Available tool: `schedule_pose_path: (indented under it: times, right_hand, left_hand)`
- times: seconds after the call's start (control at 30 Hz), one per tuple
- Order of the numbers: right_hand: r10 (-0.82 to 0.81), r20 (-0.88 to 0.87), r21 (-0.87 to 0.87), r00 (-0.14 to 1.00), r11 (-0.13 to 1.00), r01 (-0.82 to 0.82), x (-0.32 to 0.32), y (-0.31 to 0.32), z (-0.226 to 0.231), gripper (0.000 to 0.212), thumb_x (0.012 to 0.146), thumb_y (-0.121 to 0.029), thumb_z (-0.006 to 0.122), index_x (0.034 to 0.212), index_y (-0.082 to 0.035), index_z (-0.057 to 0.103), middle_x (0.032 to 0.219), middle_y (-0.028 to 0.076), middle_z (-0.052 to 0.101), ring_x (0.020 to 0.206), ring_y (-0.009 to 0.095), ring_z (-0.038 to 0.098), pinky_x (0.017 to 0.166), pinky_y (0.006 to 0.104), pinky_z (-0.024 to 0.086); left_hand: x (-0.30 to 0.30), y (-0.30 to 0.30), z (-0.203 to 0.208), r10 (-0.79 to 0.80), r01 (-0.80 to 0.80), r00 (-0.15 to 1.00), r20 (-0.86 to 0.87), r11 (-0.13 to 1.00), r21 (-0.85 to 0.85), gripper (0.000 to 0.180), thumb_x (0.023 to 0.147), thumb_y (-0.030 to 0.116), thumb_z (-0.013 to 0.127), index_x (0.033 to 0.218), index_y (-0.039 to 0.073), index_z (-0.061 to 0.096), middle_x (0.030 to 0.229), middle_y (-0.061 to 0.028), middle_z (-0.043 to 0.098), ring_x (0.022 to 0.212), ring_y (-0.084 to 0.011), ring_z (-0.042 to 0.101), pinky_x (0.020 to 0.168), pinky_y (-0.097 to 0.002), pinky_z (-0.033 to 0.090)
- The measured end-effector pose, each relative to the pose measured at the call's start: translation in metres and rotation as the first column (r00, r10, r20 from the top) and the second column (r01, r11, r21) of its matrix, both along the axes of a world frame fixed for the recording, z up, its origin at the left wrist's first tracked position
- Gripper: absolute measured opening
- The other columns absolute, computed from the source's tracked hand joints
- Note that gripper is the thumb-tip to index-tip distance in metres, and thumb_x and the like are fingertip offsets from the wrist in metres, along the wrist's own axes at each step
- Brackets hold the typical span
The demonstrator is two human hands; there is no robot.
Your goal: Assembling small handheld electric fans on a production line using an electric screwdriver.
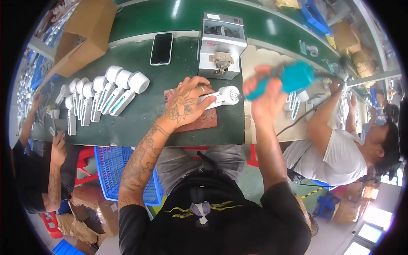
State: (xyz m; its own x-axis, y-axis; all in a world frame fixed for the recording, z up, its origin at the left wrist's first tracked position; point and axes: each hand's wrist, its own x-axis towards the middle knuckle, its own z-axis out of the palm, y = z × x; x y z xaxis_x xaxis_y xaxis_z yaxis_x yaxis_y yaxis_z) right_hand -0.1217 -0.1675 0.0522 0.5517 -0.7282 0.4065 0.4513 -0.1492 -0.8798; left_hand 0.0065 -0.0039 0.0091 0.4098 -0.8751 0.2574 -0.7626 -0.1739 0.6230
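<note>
My left hand presses down on a small white handheld fan that lies on a reddish mat on the green bench. My right hand grips a teal electric screwdriver, blurred, raised just right of the fan's round head. Its cable runs off to the right.
A grey screw-feeder box stands behind the fan, a black phone to its left. A row of several white fans lies at left, a cardboard box behind. Co-workers sit at left and right. A blue crate sits below.
</note>
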Motion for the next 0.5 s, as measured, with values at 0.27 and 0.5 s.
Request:
schedule_pose_path:
  times: [0.27, 0.5]
  right_hand:
    - [0.036, -0.029, -0.214, 0.999, 0.976, -0.041, 0.089, -0.020, 0.010, 0.042, 0.105, -0.039, 0.054, 0.104, 0.003, 0.060, 0.073, 0.005, 0.058, 0.062, 0.015, 0.059, 0.054, 0.0279, 0.046]
    - [0.037, -0.045, -0.203, 0.998, 0.978, -0.046, 0.099, -0.022, -0.005, 0.034, 0.105, -0.031, 0.056, 0.099, 0.002, 0.059, 0.071, 0.006, 0.057, 0.061, 0.016, 0.058, 0.054, 0.0286, 0.047]
  left_hand:
    - [0.002, 0.004, -0.013, 0.034, -0.046, 0.993, -0.113, 0.994, -0.102, 0.023, 0.092, 0.031, 0.066, 0.103, 0.013, 0.075, 0.104, -0.0032, 0.069, 0.101, -0.0266, 0.058, 0.097, -0.0440, 0.041]
    - [0.005, -0.004, -0.013, 0.016, -0.021, 0.993, -0.118, 0.999, -0.046, 0.022, 0.092, 0.031, 0.068, 0.104, 0.013, 0.075, 0.109, -0.0020, 0.069, 0.103, -0.0271, 0.059, 0.102, -0.0443, 0.040]
